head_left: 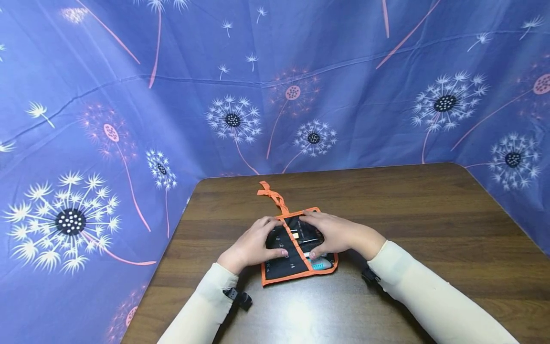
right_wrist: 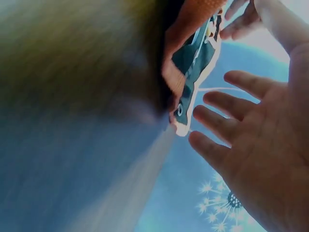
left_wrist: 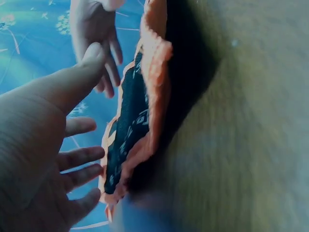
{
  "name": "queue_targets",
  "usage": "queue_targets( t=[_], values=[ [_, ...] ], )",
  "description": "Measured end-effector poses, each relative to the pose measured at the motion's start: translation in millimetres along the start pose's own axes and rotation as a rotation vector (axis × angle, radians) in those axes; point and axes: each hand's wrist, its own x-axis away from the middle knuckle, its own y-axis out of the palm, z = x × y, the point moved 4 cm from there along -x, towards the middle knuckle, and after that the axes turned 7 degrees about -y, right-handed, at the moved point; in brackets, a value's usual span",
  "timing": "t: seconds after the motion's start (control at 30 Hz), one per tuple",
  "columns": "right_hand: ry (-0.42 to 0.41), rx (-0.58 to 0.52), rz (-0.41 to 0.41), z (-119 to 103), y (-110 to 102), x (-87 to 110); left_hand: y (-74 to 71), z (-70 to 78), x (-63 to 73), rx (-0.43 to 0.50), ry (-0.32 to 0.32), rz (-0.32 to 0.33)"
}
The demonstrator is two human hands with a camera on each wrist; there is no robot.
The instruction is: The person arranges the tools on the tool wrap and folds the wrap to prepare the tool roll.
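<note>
A black fabric tool pouch (head_left: 279, 268) with orange edging lies spread on the table, white numbers printed on its left part. An orange strip divides it, and slim items and a white-and-teal object (head_left: 321, 263) show in its right part. Over the left part is my left hand (head_left: 253, 241), thumb and fingers spread. My right hand (head_left: 337, 232) is over the right part with its fingers extended. Both wrist views show the fingers of the left hand (left_wrist: 43, 140) and right hand (right_wrist: 260, 130) loosely straight beside the pouch's edge, gripping nothing. Whether the fingertips touch the fabric I cannot tell.
Orange ties (head_left: 275, 195) trail from the pouch's far edge across the brown wooden table (head_left: 408, 205). Behind and to the left hangs a blue cloth (head_left: 180, 119) with dandelion prints, meeting the table's far edge. Dark wrist cameras (head_left: 240, 297) are strapped at the cuffs.
</note>
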Motion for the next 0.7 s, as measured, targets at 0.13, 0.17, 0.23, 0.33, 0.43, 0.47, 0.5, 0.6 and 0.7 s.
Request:
queue_targets(
  t=[0.13, 0.17, 0.23, 0.33, 0.43, 0.47, 0.5, 0.6, 0.7],
  values=[
    [0.011, 0.023, -0.032, 7, 3, 8.6, -1.7, -3.1, 13.4, -0.015, -0.008, -0.06],
    [0.009, 0.032, -0.039, 9, 3, 10.6, -1.5, -4.3, 16.4, -0.026, -0.009, -0.074],
    [0.002, 0.048, -0.052, 11, 5, 14.8, 0.1, -6.6, 21.4, -0.056, -0.004, -0.097],
    [-0.01, 0.05, -0.061, 13, 7, 20.8, 3.4, -9.5, 25.7, -0.096, -0.001, -0.12],
    [-0.013, 0.051, -0.072, 14, 9, 26.1, 5.3, -9.9, 26.0, -0.106, 0.006, -0.129],
    [-0.013, 0.052, -0.074, 14, 9, 27.7, 6.0, -10.1, 25.2, -0.109, 0.009, -0.13],
    [-0.011, 0.053, -0.077, 14, 9, 29.2, 6.4, -9.8, 24.2, -0.111, 0.012, -0.132],
    [0.001, 0.056, -0.082, 15, 10, 33.7, 8.2, -8.9, 19.5, -0.104, 0.015, -0.148],
    [0.022, 0.061, -0.074, 18, 9, 38.0, 10.2, -7.9, 11.5, -0.106, 0.031, -0.163]
  ],
)
